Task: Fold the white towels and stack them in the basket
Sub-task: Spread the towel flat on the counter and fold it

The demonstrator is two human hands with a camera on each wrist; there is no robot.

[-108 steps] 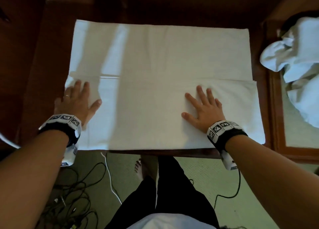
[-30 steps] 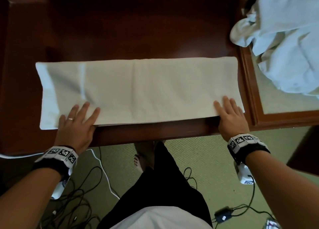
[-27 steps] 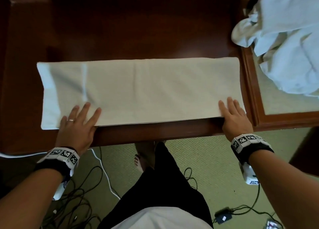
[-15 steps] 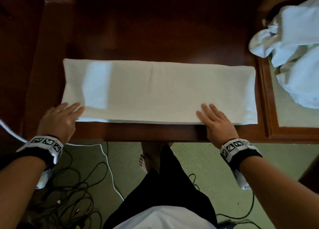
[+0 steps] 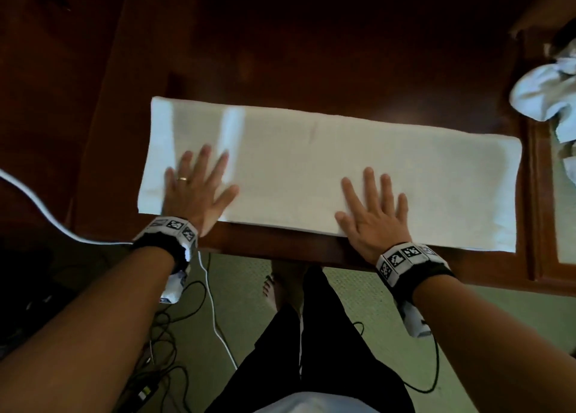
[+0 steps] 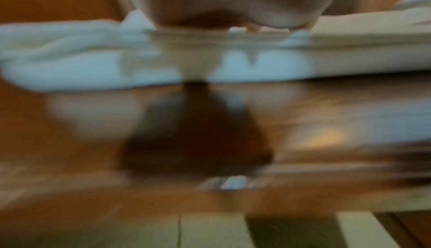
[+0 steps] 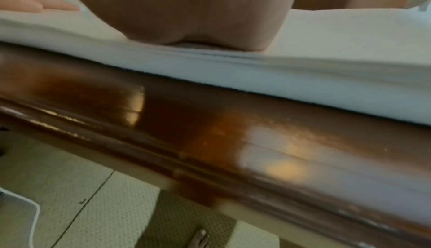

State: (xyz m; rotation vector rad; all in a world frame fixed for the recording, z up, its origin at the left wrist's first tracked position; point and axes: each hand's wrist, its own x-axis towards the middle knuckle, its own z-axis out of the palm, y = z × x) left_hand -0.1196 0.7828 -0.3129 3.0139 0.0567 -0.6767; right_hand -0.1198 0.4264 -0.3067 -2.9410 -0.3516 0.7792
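Note:
A white towel [image 5: 327, 166], folded into a long strip, lies flat across the dark wooden table [image 5: 311, 54], its near edge close to the table's front edge. My left hand [image 5: 199, 191] rests flat on its left part, fingers spread. My right hand [image 5: 372, 216] lies flat on the strip right of its middle, fingers straight. In the left wrist view the heel of the left hand [image 6: 224, 3] presses on the blurred towel [image 6: 93, 63]. In the right wrist view the right hand [image 7: 186, 12] presses the layered towel edge [image 7: 303, 78]. No basket is in view.
A heap of crumpled white towels [image 5: 548, 98] lies at the far right past a wooden frame [image 5: 536, 194]. A white cable [image 5: 37, 207] runs along the left. Black cables [image 5: 162, 334] and my bare foot [image 5: 274, 291] are on the green floor.
The wide towel has been folded into a narrow strip. In the last half second both hands slid from the strip's near edge up onto it, the left hand moving inward.

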